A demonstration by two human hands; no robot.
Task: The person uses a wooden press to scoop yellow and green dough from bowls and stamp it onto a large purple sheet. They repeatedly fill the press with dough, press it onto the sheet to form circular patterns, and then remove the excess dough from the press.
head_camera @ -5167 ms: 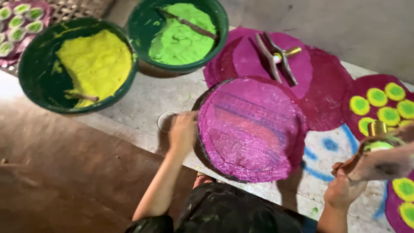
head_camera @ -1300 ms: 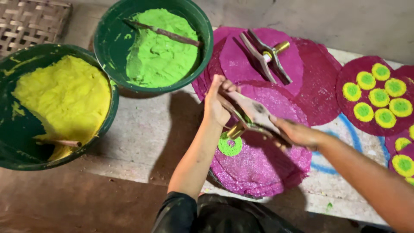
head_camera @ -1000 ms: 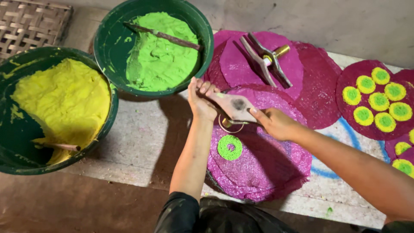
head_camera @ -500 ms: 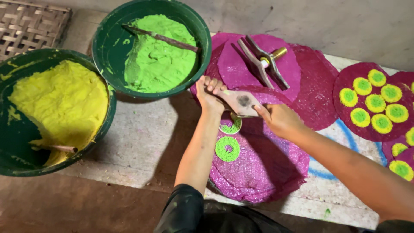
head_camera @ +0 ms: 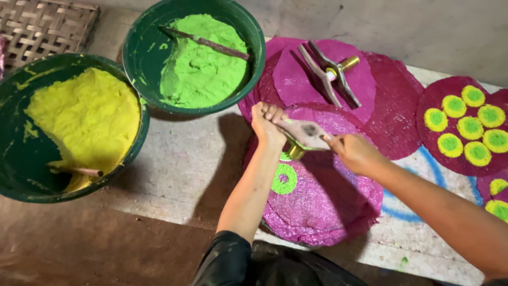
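My left hand (head_camera: 267, 124) and my right hand (head_camera: 353, 153) both grip a metal press tool (head_camera: 306, 135) with a brass nozzle, held down on a round magenta mesh disc (head_camera: 323, 201). One green ring of paste (head_camera: 284, 178) lies on the disc just below the tool. A second bit of green shows under the nozzle. The left hand holds the tool's left handle end, the right hand its right end.
A green basin of green paste (head_camera: 196, 58) with a stick stands at the top. Left of it is a basin of yellow paste (head_camera: 79, 122). A second press tool (head_camera: 328, 74) lies on stacked magenta discs. A disc with yellow-green dots (head_camera: 465, 124) lies right. A woven tray (head_camera: 42, 26) sits top left.
Both hands moved the press tool up the disc, away from me, leaving a green ring behind. Earlier the left hand held the disc's edge alone.
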